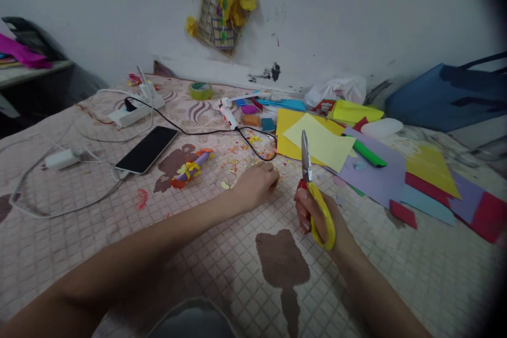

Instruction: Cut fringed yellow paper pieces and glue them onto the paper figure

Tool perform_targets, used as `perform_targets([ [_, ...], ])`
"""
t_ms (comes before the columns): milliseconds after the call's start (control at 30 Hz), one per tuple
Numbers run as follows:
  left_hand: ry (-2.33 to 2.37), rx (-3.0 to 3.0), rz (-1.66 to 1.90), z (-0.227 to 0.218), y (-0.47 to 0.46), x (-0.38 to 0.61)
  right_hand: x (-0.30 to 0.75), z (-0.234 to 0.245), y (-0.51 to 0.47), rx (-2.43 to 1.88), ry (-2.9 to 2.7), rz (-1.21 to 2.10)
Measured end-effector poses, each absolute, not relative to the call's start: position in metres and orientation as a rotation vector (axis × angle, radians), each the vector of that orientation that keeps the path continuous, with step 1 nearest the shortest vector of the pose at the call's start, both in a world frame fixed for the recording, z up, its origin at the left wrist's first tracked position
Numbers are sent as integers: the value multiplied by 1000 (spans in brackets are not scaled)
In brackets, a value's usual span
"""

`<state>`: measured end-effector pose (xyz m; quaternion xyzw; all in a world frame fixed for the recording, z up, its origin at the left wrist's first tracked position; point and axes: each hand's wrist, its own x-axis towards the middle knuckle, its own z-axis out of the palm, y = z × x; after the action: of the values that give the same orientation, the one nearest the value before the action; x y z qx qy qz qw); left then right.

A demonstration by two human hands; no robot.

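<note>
My right hand point(317, 219) grips yellow-handled scissors point(312, 190), blades closed and pointing up and away over the patterned cloth. My left hand point(255, 185) rests knuckles-up on the cloth, its fingers curled down among small paper scraps point(237, 161); whatever it pinches is hidden. Just beyond the scissor tips lies a pale yellow paper sheet point(320, 142) on top of a darker yellow one.
Coloured paper sheets point(415, 179) spread to the right, a blue bag point(447, 95) behind them. A glue gun point(227, 111) with black cord, a tape roll point(200, 90), a phone point(147, 149), a power strip point(134, 108), a charger and a small paper craft point(192, 167) lie left.
</note>
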<state>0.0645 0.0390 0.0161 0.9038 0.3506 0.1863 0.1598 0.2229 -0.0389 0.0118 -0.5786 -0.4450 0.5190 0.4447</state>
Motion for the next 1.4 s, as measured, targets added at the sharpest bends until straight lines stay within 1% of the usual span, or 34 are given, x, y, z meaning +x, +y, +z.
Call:
perform_targets([
  [100, 1018, 2256, 679, 24, 32, 50, 223, 12, -39, -1431, -1109, 1250],
  [233, 941, 1674, 700, 29, 17, 28, 216, 10, -40, -1421, -1116, 1200],
  [333, 887, 1487, 729, 28, 8, 21, 205, 9, -40, -1380, -1123, 1237],
  [500, 840, 1450, 769, 27, 1, 19, 187, 12, -35, -1323, -1230, 1263],
  [633, 828, 1432, 735, 23, 3, 16, 180, 12, -30, -1324, -1282, 1243],
  [833, 857, 1456, 669, 16, 4, 13, 182, 3, -34, -1309, -1221, 1227],
  [1067, 898, 1408, 644, 21, 1, 15, 185, 5, -38, -1294, -1193, 1212],
  [1233, 902, 1444, 672, 23, -3, 16, 186, 10, -38, -1349, -1217, 1182],
  [1400, 925, 1310, 793, 23, 1, 13, 192, 12, -38, -1315, -1177, 1192],
])
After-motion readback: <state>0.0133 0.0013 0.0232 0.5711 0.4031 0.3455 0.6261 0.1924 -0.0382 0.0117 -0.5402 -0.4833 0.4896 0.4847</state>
